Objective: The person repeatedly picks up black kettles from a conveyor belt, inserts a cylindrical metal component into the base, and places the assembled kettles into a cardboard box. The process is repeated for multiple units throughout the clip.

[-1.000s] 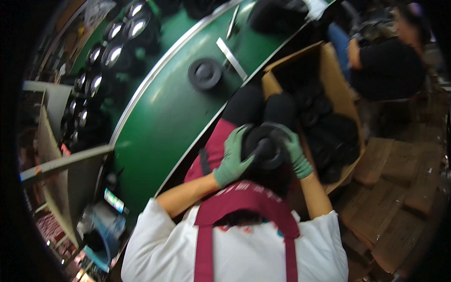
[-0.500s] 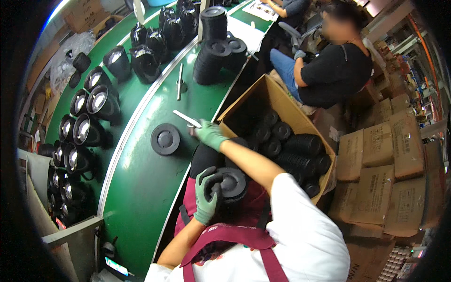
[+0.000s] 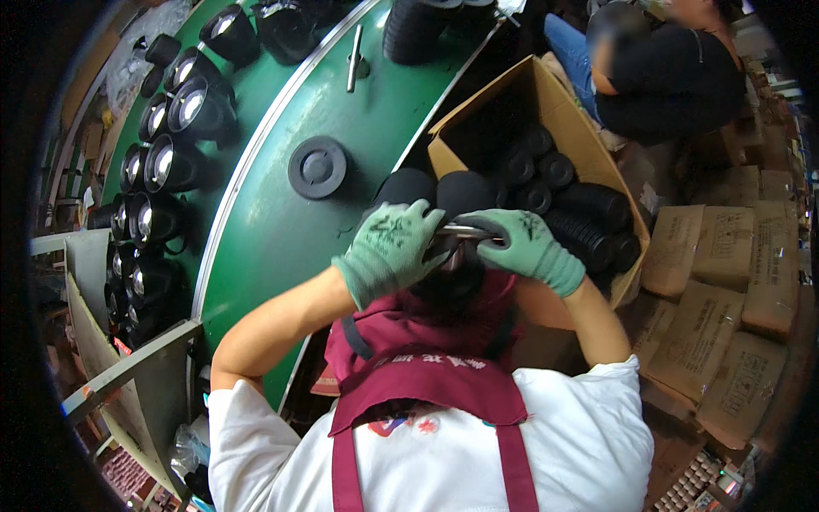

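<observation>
Black pots (image 3: 164, 162) stand in rows at left on the green table (image 3: 256, 256); a black disc (image 3: 317, 168) lies flat to their right. The gloved left hand (image 3: 395, 245) and gloved right hand (image 3: 531, 247) grasp opposite ends of a metal bar (image 3: 463, 231) above the lap. The dark piece (image 3: 448, 282) beneath is poorly seen, possibly another disc. At right, an open box (image 3: 554, 98) contains ribbed stacks (image 3: 593, 209).
</observation>
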A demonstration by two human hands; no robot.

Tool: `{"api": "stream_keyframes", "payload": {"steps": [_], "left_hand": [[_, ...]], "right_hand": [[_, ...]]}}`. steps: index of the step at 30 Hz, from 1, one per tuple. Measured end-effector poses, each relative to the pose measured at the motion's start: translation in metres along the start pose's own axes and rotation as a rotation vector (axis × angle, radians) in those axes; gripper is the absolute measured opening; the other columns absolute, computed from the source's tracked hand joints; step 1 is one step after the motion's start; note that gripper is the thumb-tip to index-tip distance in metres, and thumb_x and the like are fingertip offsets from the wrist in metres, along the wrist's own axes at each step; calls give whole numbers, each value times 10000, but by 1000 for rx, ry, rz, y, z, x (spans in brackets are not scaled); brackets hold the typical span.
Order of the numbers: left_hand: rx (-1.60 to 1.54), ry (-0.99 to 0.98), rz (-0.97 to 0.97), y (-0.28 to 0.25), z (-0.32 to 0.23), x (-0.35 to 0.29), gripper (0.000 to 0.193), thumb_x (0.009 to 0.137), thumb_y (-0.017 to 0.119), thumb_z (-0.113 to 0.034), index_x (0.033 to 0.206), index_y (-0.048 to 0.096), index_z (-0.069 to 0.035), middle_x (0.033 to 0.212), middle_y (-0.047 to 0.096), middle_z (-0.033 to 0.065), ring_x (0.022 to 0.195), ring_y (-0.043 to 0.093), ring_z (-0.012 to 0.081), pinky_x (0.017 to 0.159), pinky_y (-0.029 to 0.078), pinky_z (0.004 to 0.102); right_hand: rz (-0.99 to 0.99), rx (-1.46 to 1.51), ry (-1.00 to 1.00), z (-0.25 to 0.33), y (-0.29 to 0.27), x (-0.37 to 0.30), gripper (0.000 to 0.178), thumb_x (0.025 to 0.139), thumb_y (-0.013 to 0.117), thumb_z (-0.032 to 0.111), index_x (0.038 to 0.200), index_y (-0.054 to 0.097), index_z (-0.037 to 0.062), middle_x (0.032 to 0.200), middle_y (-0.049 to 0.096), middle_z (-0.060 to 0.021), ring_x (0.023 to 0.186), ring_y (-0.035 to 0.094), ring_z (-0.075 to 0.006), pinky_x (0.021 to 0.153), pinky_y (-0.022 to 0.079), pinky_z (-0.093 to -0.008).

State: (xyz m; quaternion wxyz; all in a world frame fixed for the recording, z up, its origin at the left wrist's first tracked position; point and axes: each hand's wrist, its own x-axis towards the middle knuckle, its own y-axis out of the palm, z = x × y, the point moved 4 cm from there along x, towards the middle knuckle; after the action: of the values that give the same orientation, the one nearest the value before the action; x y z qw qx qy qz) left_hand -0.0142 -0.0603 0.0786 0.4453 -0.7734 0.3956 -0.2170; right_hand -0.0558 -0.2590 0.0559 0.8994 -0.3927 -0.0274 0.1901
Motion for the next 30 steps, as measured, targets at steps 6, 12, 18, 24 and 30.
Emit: {"api": "stream_keyframes", "payload": {"steps": [6, 12, 18, 24, 30], "left_hand": [[199, -309, 84, -5, -50, 3, 454, 875, 621, -407, 1106, 544, -24, 930, 590, 156, 723, 655, 299, 632, 516, 409], [-32, -181, 185, -17, -23, 5, 395, 918, 589, -344, 1241, 615, -118, 881, 637, 160, 806, 662, 319, 688, 522, 435], [112, -125, 142, 1, -33, 8, 365, 920, 582, -337, 1202, 632, -111, 968, 660, 133, 883, 662, 329, 743, 535, 425], [-111, 38, 234, 3, 1, -1, 369, 902, 598, -333, 1195, 626, -110, 990, 657, 159, 921, 650, 357, 789, 521, 443], [94, 90, 459, -9, -13, 16, 369, 827, 654, -369, 1076, 661, -97, 989, 667, 169, 918, 655, 368, 797, 527, 465]], "right_hand": [[-164, -302, -230, 6, 6, 17, 529, 741, 679, 244, 1263, 594, 224, 1070, 586, -64, 1046, 544, -288, 863, 458, -429], [72, -368, -1, 7, 21, -3, 466, 760, 681, 244, 1212, 603, 158, 1032, 568, -90, 956, 557, -280, 794, 463, -439], [-154, -407, -14, 14, 12, -19, 488, 769, 672, 237, 1239, 590, 134, 1017, 594, -80, 928, 593, -279, 819, 471, -440], [-31, -94, -75, 17, 6, -30, 416, 806, 681, 250, 1174, 629, 65, 969, 665, -98, 863, 664, -263, 760, 524, -369], [656, 530, 221, -38, 4, 16, 320, 878, 709, 310, 1024, 674, 27, 828, 684, -46, 776, 637, -108, 684, 519, -280]]}}
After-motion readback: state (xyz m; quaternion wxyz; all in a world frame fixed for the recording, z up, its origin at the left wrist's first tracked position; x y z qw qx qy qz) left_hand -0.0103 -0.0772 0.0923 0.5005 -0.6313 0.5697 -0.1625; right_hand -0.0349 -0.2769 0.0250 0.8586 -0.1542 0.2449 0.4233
